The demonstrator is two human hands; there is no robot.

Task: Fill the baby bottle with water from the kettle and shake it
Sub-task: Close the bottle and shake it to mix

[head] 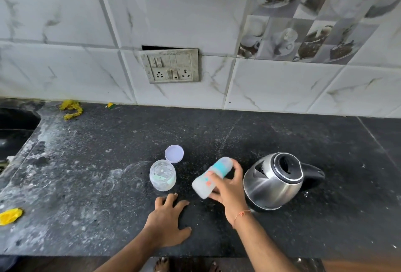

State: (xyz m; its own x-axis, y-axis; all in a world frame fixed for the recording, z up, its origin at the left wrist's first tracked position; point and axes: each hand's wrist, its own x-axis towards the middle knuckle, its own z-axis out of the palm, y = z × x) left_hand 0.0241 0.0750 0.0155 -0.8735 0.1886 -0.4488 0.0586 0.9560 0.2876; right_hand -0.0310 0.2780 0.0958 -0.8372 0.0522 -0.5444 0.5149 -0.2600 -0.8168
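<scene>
Baby bottle [211, 177] is tilted above the countertop [108, 206], gripped by the right hand [227, 187], left of the kettle [275, 181]. Left hand [168, 219] lies flat, fingers spread, on the countertop. Motion blur obscures the bottle's contents and cap.

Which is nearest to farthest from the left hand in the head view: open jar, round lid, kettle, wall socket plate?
From the left hand, resting flat on the counter:
1. Open jar, just beyond the fingertips.
2. Round lid, behind the jar.
3. Kettle, off to the right, past the right hand holding the baby bottle.
4. Wall socket plate, up on the tiled wall.
</scene>
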